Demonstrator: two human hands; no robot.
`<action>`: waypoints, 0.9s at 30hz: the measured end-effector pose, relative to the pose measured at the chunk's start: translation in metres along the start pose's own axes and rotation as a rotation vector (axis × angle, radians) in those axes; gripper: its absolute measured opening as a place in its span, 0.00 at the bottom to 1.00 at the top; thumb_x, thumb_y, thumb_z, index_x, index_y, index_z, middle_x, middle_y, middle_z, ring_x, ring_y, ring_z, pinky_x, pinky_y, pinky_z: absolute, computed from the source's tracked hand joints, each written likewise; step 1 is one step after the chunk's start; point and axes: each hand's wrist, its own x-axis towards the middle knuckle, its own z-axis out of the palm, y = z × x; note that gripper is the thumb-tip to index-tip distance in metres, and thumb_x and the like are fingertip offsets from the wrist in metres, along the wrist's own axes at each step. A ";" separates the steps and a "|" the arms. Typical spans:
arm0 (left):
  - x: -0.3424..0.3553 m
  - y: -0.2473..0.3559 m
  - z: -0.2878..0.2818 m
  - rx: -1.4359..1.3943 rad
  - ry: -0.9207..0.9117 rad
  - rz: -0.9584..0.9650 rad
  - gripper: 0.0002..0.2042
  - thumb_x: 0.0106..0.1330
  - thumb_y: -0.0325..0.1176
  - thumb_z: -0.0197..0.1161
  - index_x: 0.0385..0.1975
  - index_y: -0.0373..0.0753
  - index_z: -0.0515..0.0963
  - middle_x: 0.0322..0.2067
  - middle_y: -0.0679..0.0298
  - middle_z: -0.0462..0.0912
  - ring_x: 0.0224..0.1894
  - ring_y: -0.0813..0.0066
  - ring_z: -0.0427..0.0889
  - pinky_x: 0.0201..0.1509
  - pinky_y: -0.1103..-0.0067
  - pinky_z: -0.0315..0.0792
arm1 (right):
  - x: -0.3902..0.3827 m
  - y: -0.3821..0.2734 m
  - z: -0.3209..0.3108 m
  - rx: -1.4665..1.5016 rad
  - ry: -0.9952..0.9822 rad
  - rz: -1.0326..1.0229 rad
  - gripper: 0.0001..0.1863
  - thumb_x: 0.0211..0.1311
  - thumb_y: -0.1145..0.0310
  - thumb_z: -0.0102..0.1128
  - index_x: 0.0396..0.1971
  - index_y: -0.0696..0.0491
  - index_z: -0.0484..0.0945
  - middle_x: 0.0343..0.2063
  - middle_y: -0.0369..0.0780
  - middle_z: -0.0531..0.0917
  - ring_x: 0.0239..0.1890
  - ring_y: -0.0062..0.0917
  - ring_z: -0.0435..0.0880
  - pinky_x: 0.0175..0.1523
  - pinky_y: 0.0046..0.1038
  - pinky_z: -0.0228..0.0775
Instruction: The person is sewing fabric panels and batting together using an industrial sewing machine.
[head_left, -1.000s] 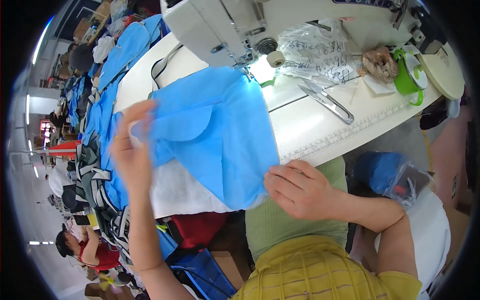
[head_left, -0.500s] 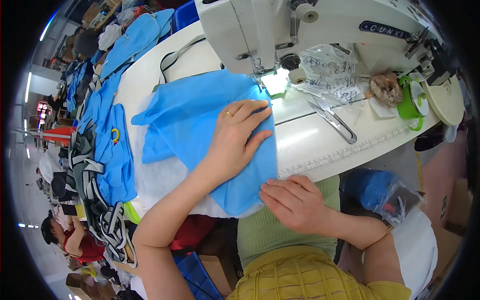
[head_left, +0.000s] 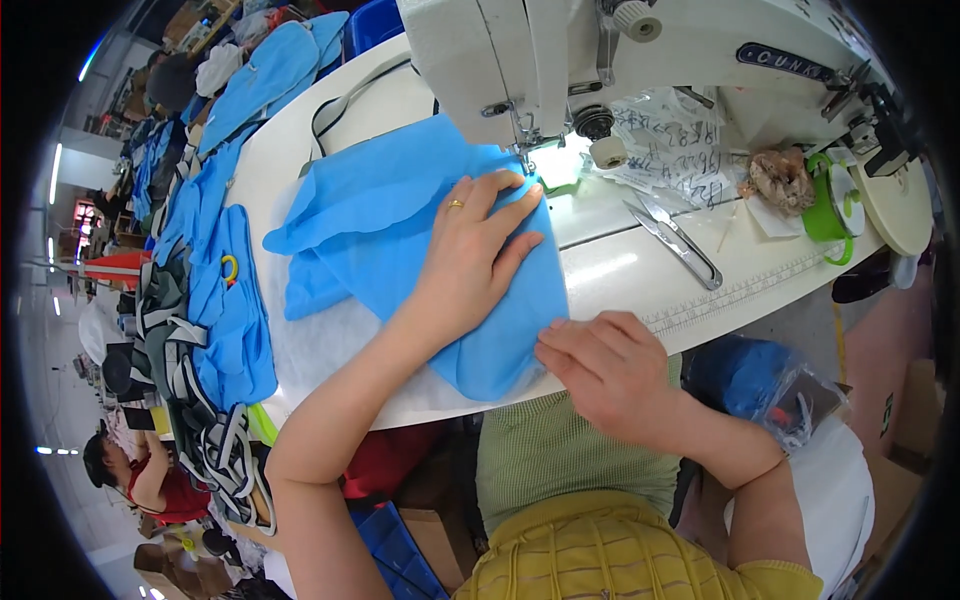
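A blue fabric piece (head_left: 400, 220) lies partly folded on the white sewing table, with a white layer (head_left: 330, 350) showing beneath it. Its upper right corner sits under the presser foot (head_left: 530, 165) of a sewing machine (head_left: 490, 70), beside a bright lamp. My left hand (head_left: 475, 250) rests flat on the fabric, fingers apart, its fingertips just short of the foot; a ring is on one finger. At the near right edge of the cloth, my right hand (head_left: 610, 370) pinches the blue fabric between thumb and fingers.
Thread snips (head_left: 680, 245) lie right of the machine, near a plastic bag (head_left: 670, 150) and a green cup (head_left: 825, 200). A printed ruler (head_left: 720, 300) runs along the table edge. Blue pieces (head_left: 235, 300) and dark straps (head_left: 180, 390) are heaped at the left. A person (head_left: 150, 475) sits farther off.
The blue fabric's near edge has moved away from me toward the machine. My right hand has travelled with it, up and slightly right. My left hand stays nearly in place.
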 end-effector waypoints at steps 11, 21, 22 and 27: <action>0.005 -0.011 -0.011 0.087 0.031 0.102 0.18 0.69 0.29 0.67 0.58 0.45 0.84 0.61 0.55 0.78 0.67 0.52 0.75 0.78 0.58 0.59 | 0.023 0.027 0.000 0.018 -0.075 0.078 0.11 0.51 0.74 0.67 0.37 0.54 0.86 0.40 0.35 0.87 0.38 0.28 0.86 0.47 0.33 0.76; -0.023 0.035 -0.013 -0.240 -0.009 -0.048 0.12 0.66 0.31 0.71 0.41 0.36 0.75 0.41 0.56 0.78 0.42 0.52 0.74 0.46 0.65 0.66 | 0.034 0.044 0.013 0.055 -0.012 0.133 0.11 0.51 0.74 0.63 0.37 0.54 0.83 0.37 0.35 0.82 0.42 0.30 0.82 0.49 0.32 0.73; -0.028 0.035 -0.008 -0.240 0.003 -0.028 0.13 0.63 0.26 0.70 0.42 0.35 0.73 0.41 0.56 0.77 0.44 0.52 0.73 0.48 0.64 0.66 | 0.032 0.042 0.013 0.100 0.033 0.138 0.12 0.52 0.74 0.62 0.38 0.54 0.84 0.38 0.34 0.82 0.44 0.30 0.82 0.50 0.33 0.72; -0.034 0.027 -0.010 -0.206 -0.034 0.006 0.13 0.59 0.15 0.64 0.43 0.34 0.79 0.38 0.57 0.78 0.42 0.56 0.75 0.48 0.69 0.69 | 0.023 0.030 -0.006 0.050 -0.058 0.182 0.20 0.55 0.76 0.60 0.50 0.56 0.81 0.40 0.32 0.83 0.50 0.29 0.81 0.55 0.36 0.67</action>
